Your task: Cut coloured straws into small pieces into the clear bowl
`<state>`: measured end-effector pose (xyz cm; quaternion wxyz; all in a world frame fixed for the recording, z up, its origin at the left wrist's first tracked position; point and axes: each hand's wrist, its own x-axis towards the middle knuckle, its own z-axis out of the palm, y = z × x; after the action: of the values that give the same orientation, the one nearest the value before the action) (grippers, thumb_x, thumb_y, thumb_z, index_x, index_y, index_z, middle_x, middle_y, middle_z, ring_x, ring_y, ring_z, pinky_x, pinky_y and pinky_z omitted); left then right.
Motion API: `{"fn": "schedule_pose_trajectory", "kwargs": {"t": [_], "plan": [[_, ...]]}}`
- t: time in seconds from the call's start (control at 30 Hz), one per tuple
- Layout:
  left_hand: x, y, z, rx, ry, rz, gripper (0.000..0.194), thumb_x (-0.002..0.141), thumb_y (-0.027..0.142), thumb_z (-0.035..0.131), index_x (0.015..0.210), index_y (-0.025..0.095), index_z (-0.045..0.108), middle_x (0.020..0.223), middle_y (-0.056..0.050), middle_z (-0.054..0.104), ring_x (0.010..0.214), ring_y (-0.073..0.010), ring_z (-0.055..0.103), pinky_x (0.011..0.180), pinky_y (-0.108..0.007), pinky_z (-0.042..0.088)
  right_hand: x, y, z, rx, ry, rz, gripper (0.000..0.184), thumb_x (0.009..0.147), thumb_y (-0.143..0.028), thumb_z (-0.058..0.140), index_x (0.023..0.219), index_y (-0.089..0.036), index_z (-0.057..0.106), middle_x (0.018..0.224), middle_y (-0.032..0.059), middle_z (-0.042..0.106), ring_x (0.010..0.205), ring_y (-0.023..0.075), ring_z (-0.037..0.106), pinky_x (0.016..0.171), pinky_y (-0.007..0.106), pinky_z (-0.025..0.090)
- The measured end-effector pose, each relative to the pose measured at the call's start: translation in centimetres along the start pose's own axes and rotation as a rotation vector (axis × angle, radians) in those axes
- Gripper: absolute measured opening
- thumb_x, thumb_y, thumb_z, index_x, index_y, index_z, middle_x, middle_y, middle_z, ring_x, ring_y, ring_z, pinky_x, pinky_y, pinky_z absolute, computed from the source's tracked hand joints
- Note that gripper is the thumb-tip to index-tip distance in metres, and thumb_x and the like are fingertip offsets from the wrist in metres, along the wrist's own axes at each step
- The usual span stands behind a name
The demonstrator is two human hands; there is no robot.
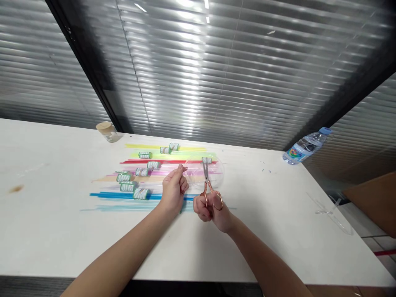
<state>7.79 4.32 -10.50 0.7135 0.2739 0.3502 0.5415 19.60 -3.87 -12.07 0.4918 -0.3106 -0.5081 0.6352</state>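
My right hand is closed with its fingers through the copper-coloured handles of a pair of scissors. The blades point away from me and look almost closed. To their left, my left hand is closed in a pinch; something small and dark shows at its fingertips, too small to name. Behind both hands lies a clear round item, seemingly a dish or a loop. Under and around them are coloured thin sticks or straws in rows, among them blue ones and red ones.
Several small green-and-white patterned rolls lie on the sticks. A cup with a tan lid stands at the back left. At the right, a water bottle leans or tilts, and a clear strip lies near the edge of the white table.
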Motion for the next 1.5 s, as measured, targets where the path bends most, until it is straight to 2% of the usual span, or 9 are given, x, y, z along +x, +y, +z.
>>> {"fn": "schedule_pose_trajectory", "kwargs": {"t": [0.1,0.23,0.4,0.6,0.8,1.0,1.2,1.33,1.5], "plan": [[0.01,0.06,0.03,0.001,-0.007,-0.003,0.042,0.068,0.048,0.083,0.08,0.014,0.06,0.046,0.011,0.026,0.041,-0.003,0.022,0.039,-0.017,0.021,0.0,-0.57,0.15,-0.024,-0.021,0.115,0.07,0.082,-0.081,0.044,0.051,-0.019,0.035,0.056,-0.0036,0.031,0.046,0.007,0.026,0.044,0.027,0.017],[0.05,0.02,-0.02,-0.007,-0.006,-0.007,0.042,0.067,0.046,0.083,0.078,0.014,0.059,0.046,0.011,0.026,0.041,-0.0028,0.021,0.039,-0.017,0.021,-0.07,-0.88,0.22,-0.053,0.031,0.023,0.069,0.084,-0.079,0.043,0.05,-0.019,0.035,0.056,-0.0028,0.033,0.048,0.0076,0.027,0.046,0.027,0.019],[0.04,0.03,-0.09,-0.011,-0.012,-0.016,0.043,0.067,0.048,0.083,0.079,0.014,0.06,0.046,0.011,0.025,0.041,-0.0032,0.022,0.039,-0.018,0.021,-0.14,-0.8,0.07,-0.122,-0.065,0.112,0.07,0.086,-0.082,0.035,0.053,-0.019,0.037,0.055,-0.0031,0.033,0.047,0.0081,0.03,0.046,0.027,0.021],[0.08,0.03,-0.11,-0.012,-0.012,-0.012,0.043,0.068,0.049,0.083,0.08,0.014,0.061,0.047,0.011,0.024,0.042,-0.003,0.02,0.039,-0.018,0.02,-0.04,-0.46,-0.07,-0.106,-0.013,0.001,0.076,0.083,-0.087,0.024,0.053,-0.019,0.037,0.058,-0.0022,0.034,0.047,0.0081,0.029,0.046,0.027,0.02],[-0.2,-0.01,-0.05,-0.017,-0.04,-0.032,0.043,0.068,0.049,0.083,0.08,0.014,0.061,0.046,0.011,0.024,0.042,-0.0032,0.021,0.04,-0.018,0.02,-0.07,-0.85,0.34,-0.186,-0.012,0.104,0.071,0.086,-0.082,0.033,0.052,-0.02,0.038,0.055,-0.0011,0.037,0.049,0.0094,0.032,0.048,0.027,0.023],[-0.68,-0.5,0.05,0.019,-0.087,-0.046,0.042,0.068,0.047,0.083,0.076,0.014,0.06,0.044,0.011,0.026,0.041,-0.003,0.023,0.041,-0.018,0.021,-0.11,-0.35,0.08,-0.201,0.028,0.073,0.073,0.086,-0.084,0.025,0.052,-0.02,0.036,0.055,-0.0011,0.036,0.048,0.0092,0.031,0.048,0.028,0.024],[-0.87,-0.43,0.19,-0.028,-0.075,-0.064,0.042,0.068,0.046,0.084,0.082,0.014,0.061,0.046,0.011,0.029,0.041,-0.0027,0.023,0.04,-0.018,0.02,-0.01,-0.07,-0.46,-0.222,0.118,-0.07,0.074,0.087,-0.083,0.024,0.05,-0.02,0.036,0.054,-0.0005,0.035,0.05,0.0102,0.031,0.05,0.028,0.024],[-0.79,-0.36,0.12,-0.095,-0.077,-0.107,0.043,0.069,0.047,0.083,0.087,0.016,0.06,0.046,0.011,0.031,0.041,-0.0035,0.025,0.04,-0.018,0.022,0.17,-0.57,-0.19,-0.328,0.144,-0.03,0.074,0.087,-0.082,0.025,0.048,-0.021,0.035,0.052,0.0008,0.036,0.053,0.012,0.032,0.052,0.029,0.025],[-0.66,-0.69,-0.12,-0.133,-0.107,-0.141,0.043,0.072,0.05,0.08,0.091,0.017,0.059,0.045,0.011,0.031,0.04,-0.0041,0.024,0.039,-0.018,0.023,0.34,-0.38,0.39,-0.382,0.093,0.007,0.075,0.08,-0.089,0.029,0.049,-0.021,0.035,0.05,-0.0007,0.033,0.051,0.0118,0.03,0.051,0.029,0.023]]}}
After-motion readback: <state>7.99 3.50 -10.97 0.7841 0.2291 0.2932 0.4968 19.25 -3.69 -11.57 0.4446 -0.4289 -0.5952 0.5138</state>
